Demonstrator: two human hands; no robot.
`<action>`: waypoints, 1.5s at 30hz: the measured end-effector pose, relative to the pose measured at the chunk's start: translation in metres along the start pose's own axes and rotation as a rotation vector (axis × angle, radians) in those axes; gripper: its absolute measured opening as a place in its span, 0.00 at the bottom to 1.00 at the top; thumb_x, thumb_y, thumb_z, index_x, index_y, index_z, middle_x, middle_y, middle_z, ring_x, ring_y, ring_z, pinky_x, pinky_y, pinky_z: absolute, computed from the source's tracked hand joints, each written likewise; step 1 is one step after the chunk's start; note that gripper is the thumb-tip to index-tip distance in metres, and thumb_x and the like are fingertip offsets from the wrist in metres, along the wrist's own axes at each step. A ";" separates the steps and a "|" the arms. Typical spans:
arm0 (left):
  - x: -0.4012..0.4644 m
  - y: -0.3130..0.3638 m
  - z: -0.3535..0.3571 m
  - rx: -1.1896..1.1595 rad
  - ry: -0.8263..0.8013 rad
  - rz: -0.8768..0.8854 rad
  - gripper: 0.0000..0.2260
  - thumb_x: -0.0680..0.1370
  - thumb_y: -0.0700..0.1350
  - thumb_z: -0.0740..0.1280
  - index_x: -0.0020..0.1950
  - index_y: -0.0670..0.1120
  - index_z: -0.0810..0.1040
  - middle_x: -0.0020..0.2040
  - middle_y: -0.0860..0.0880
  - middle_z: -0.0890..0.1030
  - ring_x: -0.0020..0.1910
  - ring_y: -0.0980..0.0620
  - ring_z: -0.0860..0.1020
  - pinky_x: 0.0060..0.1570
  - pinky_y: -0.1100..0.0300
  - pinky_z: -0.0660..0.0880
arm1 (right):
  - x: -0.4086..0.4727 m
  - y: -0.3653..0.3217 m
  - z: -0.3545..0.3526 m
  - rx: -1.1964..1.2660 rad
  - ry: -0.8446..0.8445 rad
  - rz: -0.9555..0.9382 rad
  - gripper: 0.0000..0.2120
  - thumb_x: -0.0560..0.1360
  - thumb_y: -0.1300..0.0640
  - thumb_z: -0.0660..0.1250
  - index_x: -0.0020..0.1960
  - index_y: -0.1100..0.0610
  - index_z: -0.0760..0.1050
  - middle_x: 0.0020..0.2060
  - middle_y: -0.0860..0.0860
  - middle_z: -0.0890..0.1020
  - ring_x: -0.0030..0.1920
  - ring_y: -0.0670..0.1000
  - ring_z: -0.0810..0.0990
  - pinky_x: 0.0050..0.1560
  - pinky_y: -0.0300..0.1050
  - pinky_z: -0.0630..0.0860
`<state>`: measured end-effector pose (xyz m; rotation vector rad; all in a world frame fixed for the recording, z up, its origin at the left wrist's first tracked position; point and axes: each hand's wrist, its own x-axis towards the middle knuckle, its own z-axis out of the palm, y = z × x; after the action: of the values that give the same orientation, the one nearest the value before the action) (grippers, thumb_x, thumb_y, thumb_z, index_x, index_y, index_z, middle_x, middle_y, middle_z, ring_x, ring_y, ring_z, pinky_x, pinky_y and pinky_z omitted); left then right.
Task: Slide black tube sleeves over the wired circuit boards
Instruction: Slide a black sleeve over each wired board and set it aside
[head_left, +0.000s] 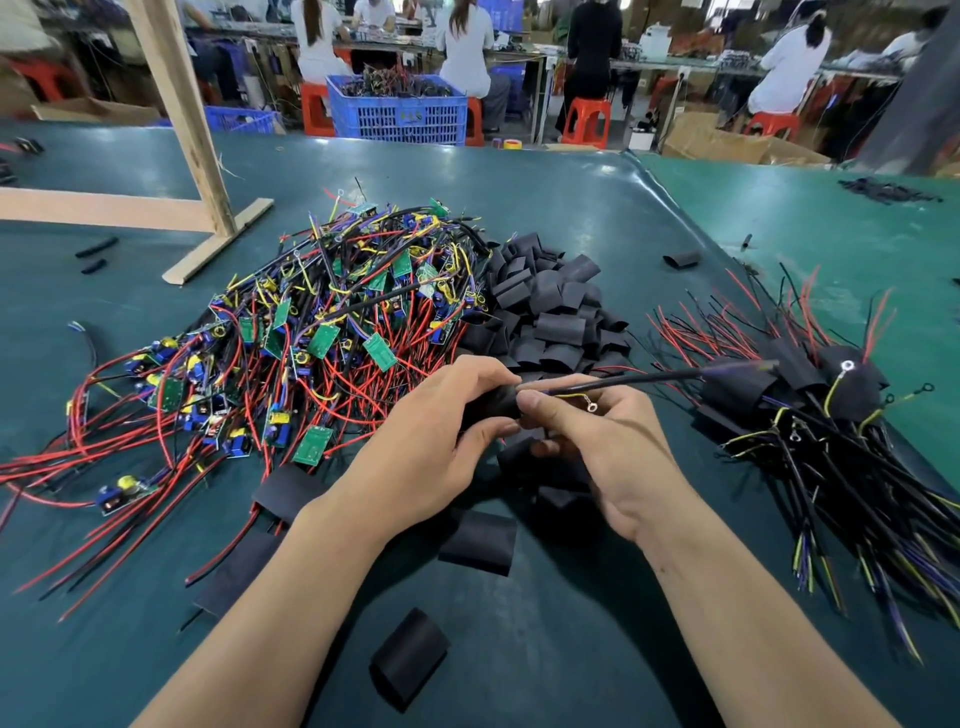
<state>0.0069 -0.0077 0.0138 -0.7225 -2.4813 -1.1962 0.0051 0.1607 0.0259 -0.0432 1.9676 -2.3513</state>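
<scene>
- Two hands meet over the green worktop (571, 208), both closed on one piece of work.
- Left hand (441, 436): fingers and thumb curled round a black tube sleeve (491, 405), which shows only between thumb and fingertips; whether a board sits inside it cannot be told.
- Right hand (602, 447): thumb and forefinger pinch the black cable (649, 378) where it leaves the sleeve's mouth; the other fingers are curled under. The cable runs away to the right, and a yellow wire with a ring terminal (590, 404) lies across the right fingers.
- Beyond and to the left of the left hand lies a tangled heap of wired circuit boards (311, 322) with red leads.
- Just beyond both hands sits a pile of loose tube sleeves (550, 301); a few more lie flat near the wrists and forearms (478, 540).
- Right of the right hand is a stack of sleeved assemblies (810, 405), leads fanning outward.
</scene>
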 end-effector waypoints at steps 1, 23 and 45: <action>0.000 0.001 0.000 -0.015 0.004 0.002 0.14 0.78 0.37 0.68 0.63 0.44 0.72 0.60 0.50 0.80 0.63 0.54 0.76 0.63 0.54 0.72 | 0.000 0.000 0.000 0.035 0.001 0.039 0.02 0.70 0.63 0.75 0.39 0.57 0.84 0.36 0.56 0.85 0.36 0.51 0.83 0.30 0.38 0.76; 0.001 -0.004 -0.004 0.050 0.086 0.008 0.19 0.75 0.45 0.73 0.64 0.45 0.75 0.58 0.53 0.79 0.58 0.57 0.76 0.60 0.66 0.70 | 0.006 -0.006 -0.007 0.130 0.034 -0.014 0.13 0.68 0.47 0.70 0.36 0.58 0.81 0.34 0.57 0.84 0.31 0.52 0.82 0.30 0.39 0.78; -0.002 0.000 -0.010 0.067 0.268 0.035 0.15 0.70 0.48 0.76 0.54 0.43 0.83 0.50 0.50 0.84 0.50 0.57 0.81 0.55 0.66 0.75 | 0.008 -0.004 -0.010 0.184 0.062 0.041 0.09 0.66 0.51 0.72 0.36 0.57 0.81 0.33 0.54 0.83 0.30 0.50 0.82 0.30 0.39 0.78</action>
<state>0.0087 -0.0159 0.0192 -0.5458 -2.2672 -1.1115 -0.0033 0.1707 0.0282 0.0806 1.7499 -2.5244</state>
